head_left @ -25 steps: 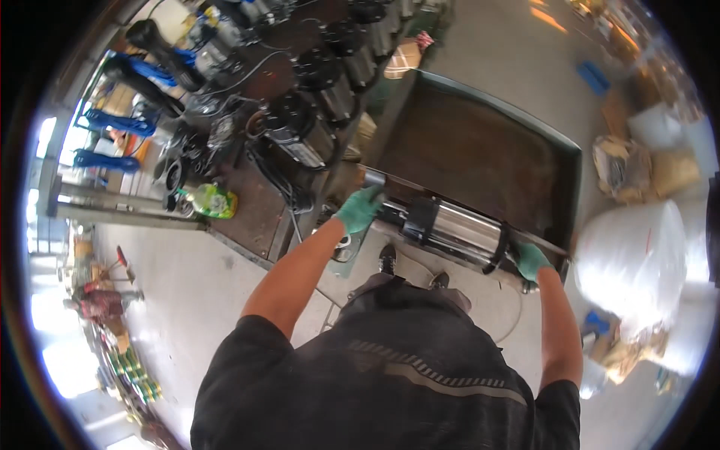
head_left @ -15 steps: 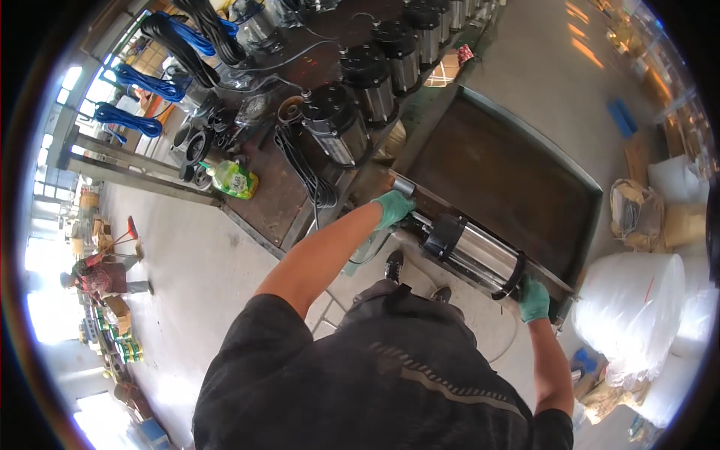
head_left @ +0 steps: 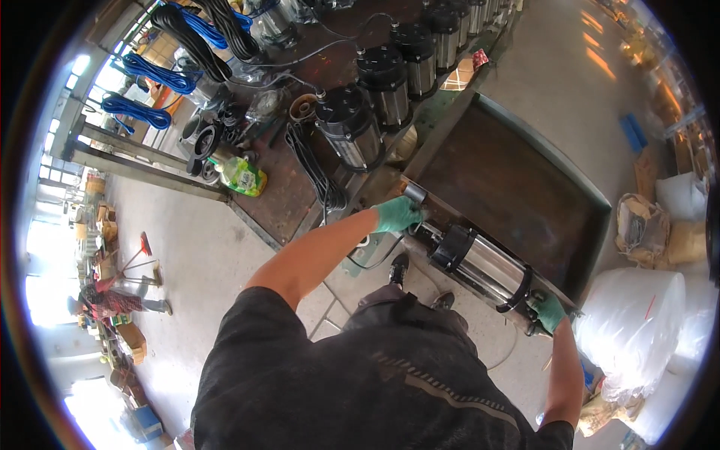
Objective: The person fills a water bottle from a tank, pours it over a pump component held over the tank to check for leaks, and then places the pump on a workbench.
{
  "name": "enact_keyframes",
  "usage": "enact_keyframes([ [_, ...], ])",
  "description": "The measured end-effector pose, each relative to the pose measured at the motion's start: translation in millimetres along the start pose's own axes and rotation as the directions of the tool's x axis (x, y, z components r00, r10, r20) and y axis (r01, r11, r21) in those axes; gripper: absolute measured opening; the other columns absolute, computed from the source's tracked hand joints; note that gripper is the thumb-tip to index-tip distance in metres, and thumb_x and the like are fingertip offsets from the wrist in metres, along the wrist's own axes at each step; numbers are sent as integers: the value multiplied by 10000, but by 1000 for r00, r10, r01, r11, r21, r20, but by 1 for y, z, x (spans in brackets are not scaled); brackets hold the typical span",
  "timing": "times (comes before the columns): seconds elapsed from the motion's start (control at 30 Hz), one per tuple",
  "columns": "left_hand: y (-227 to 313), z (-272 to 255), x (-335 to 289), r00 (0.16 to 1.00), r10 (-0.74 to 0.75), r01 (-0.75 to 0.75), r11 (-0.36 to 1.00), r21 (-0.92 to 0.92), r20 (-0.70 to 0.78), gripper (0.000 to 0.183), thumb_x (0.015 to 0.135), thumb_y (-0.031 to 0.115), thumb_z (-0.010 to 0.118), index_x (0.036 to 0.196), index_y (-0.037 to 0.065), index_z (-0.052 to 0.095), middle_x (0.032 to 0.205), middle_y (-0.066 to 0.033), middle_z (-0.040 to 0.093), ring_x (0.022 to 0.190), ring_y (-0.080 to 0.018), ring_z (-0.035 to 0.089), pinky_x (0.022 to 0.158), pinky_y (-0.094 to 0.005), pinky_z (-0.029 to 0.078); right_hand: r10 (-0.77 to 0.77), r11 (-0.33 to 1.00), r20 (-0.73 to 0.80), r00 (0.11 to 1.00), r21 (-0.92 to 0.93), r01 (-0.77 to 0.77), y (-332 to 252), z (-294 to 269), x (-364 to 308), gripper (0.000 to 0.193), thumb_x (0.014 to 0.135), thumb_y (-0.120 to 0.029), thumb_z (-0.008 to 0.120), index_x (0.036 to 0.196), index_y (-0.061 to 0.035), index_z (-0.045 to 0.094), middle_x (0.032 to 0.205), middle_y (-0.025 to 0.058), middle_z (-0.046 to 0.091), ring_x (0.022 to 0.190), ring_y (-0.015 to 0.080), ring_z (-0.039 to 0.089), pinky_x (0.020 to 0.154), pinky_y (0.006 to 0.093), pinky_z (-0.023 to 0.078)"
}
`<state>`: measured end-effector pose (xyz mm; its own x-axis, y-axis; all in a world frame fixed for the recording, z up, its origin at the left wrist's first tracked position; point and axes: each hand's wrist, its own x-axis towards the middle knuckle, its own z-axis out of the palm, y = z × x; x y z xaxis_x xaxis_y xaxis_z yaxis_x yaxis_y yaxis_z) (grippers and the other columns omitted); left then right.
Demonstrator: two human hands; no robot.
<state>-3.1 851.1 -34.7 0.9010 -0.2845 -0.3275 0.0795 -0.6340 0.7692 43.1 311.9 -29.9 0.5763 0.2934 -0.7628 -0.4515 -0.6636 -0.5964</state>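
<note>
A pump motor with a bright steel body and black end caps lies on its side along the near edge of the metal tray. My left hand, in a green glove, is closed by its left end, next to a short grey cylinder; what its fingers grip is hidden. At the other end, my gloved right hand has its fingers curled around a small dark part I cannot make out, close to the black cap. A thin black cable loops below my left hand.
The rusty-brown tray has raised rims. Upright pump motors line the bench at the back left, near coiled black cable and a green-yellow bottle. Plastic-wrap rolls stand right. A person holds a broom far left.
My right hand has shifted slightly right and down, and a dark part now shows at its fingers. My left hand stays at the other end. The person at far left has moved lower in view.
</note>
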Motion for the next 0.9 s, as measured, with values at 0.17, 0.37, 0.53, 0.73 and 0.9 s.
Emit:
enact_keyframes([
  [0.17, 14, -4, 4, 864, -501, 486, 797, -358, 57, 396, 956, 364, 652, 1115, 8, 727, 844, -87, 698, 703, -210, 670, 597, -370, 569, -177, 982, -229, 957, 29, 189, 10, 13, 6, 283, 906, -92, 688, 1171, -3, 646, 912, 41, 664, 749, 146, 592, 652, 326, 522],
  [0.37, 33, 1, -2, 836, -542, 444, 570, -691, 89, 291, 999, 267, 604, 1161, 44, 697, 805, -21, 649, 619, -115, 554, 551, -298, 466, -197, 977, -116, 973, -106, 185, -21, 10, 0, 284, 898, -61, 668, 1167, 22, 640, 1005, 100, 717, 832, 178, 657, 749, 324, 538],
  [0.53, 49, 2, 1, 799, -597, 520, 633, -574, 65, 335, 1018, 285, 589, 1227, 34, 663, 801, -29, 637, 615, -138, 570, 556, -302, 474, -319, 752, -192, 928, -647, 124, -15, 29, 7, 283, 881, -252, 711, 1086, -57, 705, 1067, 187, 720, 956, 371, 686, 832, 451, 539],
  [0.73, 22, 15, -24, 900, 269, -333, 932, -143, -343, 359, 1022, 330, 609, 1186, 17, 677, 865, -66, 679, 747, -163, 644, 635, -318, 516, -434, 591, -225, 872, -802, 87, -2, 28, 8, 231, 867, -290, 709, 1000, -101, 709, 969, 143, 723, 927, 369, 678, 803, 485, 542],
  [0.9, 27, 6, 4, 886, -463, 409, 817, -407, -39, 372, 1032, 372, 581, 1076, 20, 694, 796, -53, 661, 633, -205, 624, 565, -346, 501, -376, 548, -198, 905, -835, 44, -10, 31, 8, 244, 870, -288, 704, 1054, -127, 719, 1007, 126, 725, 953, 348, 682, 832, 466, 544],
])
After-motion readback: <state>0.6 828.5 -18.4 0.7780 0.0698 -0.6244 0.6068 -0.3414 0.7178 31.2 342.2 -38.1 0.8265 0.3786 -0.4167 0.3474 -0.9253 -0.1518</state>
